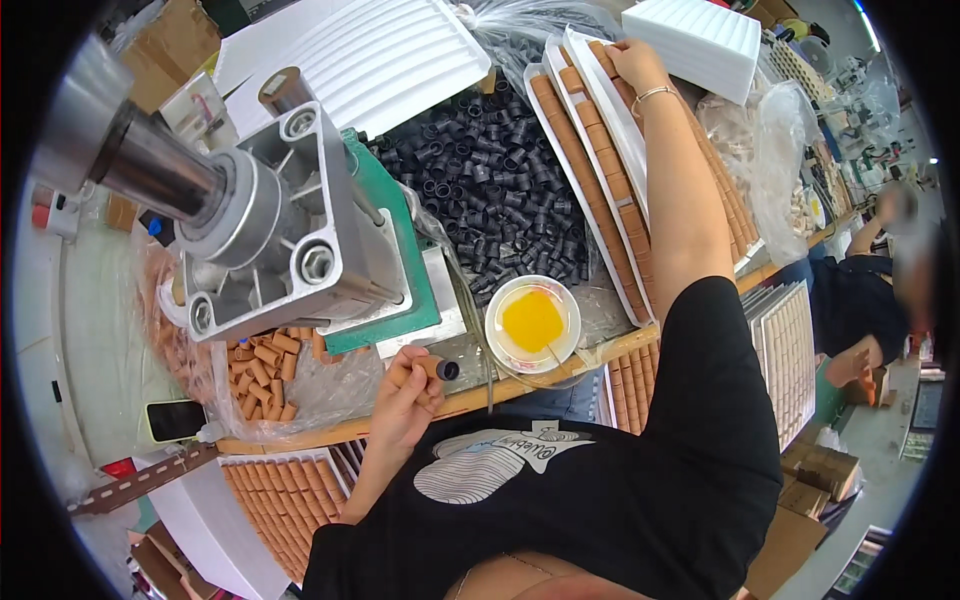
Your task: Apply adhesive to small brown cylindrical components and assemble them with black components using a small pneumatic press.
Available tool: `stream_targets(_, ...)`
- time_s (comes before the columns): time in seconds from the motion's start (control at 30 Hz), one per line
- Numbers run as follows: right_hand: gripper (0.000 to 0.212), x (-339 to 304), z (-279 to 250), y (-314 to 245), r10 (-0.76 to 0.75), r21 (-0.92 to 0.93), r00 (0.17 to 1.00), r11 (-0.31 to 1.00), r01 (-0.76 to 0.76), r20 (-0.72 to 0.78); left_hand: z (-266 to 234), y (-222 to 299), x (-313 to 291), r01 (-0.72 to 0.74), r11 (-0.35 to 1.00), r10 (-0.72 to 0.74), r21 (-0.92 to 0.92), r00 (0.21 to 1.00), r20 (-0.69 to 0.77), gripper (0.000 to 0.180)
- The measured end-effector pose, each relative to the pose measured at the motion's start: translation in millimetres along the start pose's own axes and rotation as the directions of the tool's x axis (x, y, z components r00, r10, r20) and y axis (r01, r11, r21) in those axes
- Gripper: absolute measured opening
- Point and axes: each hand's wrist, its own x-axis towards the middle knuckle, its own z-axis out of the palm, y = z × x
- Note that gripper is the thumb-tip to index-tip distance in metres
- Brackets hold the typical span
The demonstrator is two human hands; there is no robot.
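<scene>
My left hand is closed around a short tan tube with a black sleeve at one end, near the table's front edge. It is just left of a white bowl holding yellow liquid and a thin stick. My right hand reaches to the far right, its fingers bent onto a tan tube at the far end of a row in a white ridged tray. My fingertips are partly hidden there. Similar tubes lie in line along the neighbouring grooves.
A metal press on a green base stands left. Behind the bowl spreads a heap of black sleeves. Loose tan tubes lie beside a phone. White trays are stacked at the back; filled trays sit below the table.
</scene>
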Motion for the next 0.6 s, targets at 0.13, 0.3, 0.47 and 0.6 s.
stream_targets(0.13, 0.041, -18.6, -16.7, -22.4, 0.031, -0.031, 0.997, 0.999, -0.034, -0.076, 1.5, 0.4, 1.0, 0.038, 0.999, -0.038, 0.021, 0.999, -0.032, 0.021)
stream_targets(0.3, 0.034, -21.9, -18.3, -10.1, 0.032, 0.077, 0.980, 0.997, -0.018, -0.194, 3.2, -0.2, 4.2, 0.043, 0.999, -0.043, 0.016, 0.999, -0.015, 0.021)
stream_targets(0.47, 0.048, -47.8, -22.0, -21.5, 0.064, 0.269, 0.930, 0.963, 0.038, -0.362, 5.0, -2.5, -0.8, 0.013, 1.000, -0.013, 0.001, 0.999, -0.044, 0.021)
stream_targets(0.6, 0.029, -158.0, -76.5, -71.3, -0.054, 0.900, 0.992, 0.416, 0.128, -0.116, 0.7, -3.2, 9.2, -0.086, 0.996, 0.086, 0.003, 0.993, -0.078, 0.017)
